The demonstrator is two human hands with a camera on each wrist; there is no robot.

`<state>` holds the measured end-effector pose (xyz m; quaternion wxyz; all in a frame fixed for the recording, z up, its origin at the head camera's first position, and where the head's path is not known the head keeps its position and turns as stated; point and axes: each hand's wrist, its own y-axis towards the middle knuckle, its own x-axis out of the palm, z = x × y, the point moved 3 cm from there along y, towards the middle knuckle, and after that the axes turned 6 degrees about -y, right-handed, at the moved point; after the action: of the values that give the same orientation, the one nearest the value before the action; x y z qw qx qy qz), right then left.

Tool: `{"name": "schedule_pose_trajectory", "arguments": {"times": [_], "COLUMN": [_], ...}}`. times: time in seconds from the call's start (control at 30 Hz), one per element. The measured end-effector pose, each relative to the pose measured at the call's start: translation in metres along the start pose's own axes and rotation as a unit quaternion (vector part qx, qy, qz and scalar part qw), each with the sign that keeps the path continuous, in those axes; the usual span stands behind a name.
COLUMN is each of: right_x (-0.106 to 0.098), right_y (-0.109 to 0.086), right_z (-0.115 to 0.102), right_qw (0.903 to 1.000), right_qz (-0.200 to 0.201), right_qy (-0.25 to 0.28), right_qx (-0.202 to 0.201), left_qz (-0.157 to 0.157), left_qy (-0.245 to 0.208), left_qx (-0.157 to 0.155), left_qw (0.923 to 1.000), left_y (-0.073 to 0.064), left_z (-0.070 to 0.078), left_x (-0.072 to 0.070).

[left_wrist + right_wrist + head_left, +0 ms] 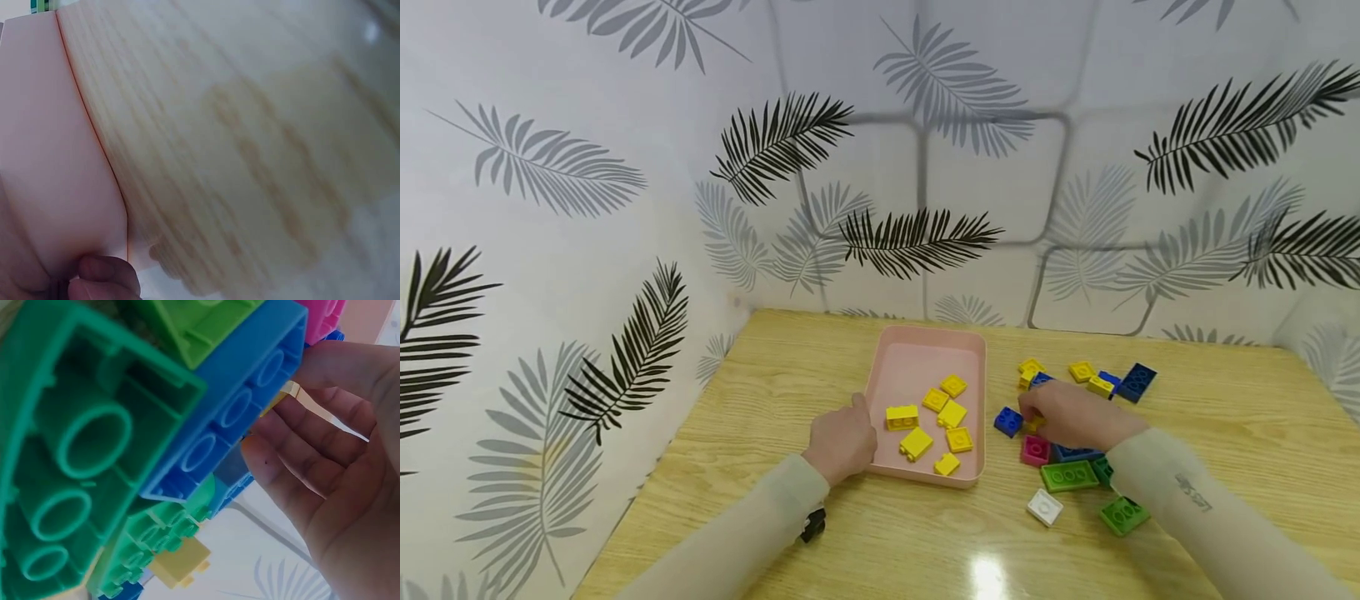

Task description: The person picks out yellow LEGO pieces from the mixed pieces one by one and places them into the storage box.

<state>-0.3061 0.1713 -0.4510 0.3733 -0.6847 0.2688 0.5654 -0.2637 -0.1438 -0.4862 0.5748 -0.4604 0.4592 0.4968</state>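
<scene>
My left hand [842, 442] grips the left side of a pink tray [910, 362], thumb along the rim. In the left wrist view its curled fingertips [106, 272] lie against the tray's outer wall. Several yellow bricks [915, 444] lie inside the tray. To the right of it, my right hand [1078, 415] pinches a yellow brick [1033, 423] low in the loose pile, mostly hidden by the fingers. The right wrist view shows a sliver of that yellow brick between thumb and fingers, just behind a long blue brick [231, 406].
Around the right hand lie a small blue brick [1008, 422], a pink brick [1036, 450], green bricks [1069, 477] and a white brick [1044, 507]. Farther back are more yellow bricks [1082, 372] and a dark blue brick [1137, 382]. A leaf-patterned wall covering [985, 283] rises behind the wooden table [805, 350].
</scene>
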Motion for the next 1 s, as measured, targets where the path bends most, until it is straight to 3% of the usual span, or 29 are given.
{"name": "schedule_pose_trajectory", "arguments": {"times": [0.2,0.43,0.87,1.0], "right_x": [-0.011,-0.036,-0.057,-0.058], "right_y": [0.003,0.016,0.068,0.084], "right_z": [-0.004,-0.028,-0.078,-0.091], "right_qw": [0.9999,0.9959,0.985,0.9826], "right_qz": [0.017,0.077,0.114,0.115], "right_qy": [0.002,-0.033,-0.041,-0.059], "right_qx": [0.004,-0.035,-0.122,-0.133], "left_qz": [-0.007,-0.005,-0.017,-0.013], "left_qy": [0.001,0.007,0.007,0.008], "left_qx": [-0.001,-0.008,-0.014,-0.015], "left_qw": [1.0,0.9999,0.9997,0.9998], "left_y": [0.0,0.0,0.001,0.001], "left_z": [0.0,-0.001,-0.001,0.0], "left_x": [-0.002,-0.002,0.0,-0.001]}}
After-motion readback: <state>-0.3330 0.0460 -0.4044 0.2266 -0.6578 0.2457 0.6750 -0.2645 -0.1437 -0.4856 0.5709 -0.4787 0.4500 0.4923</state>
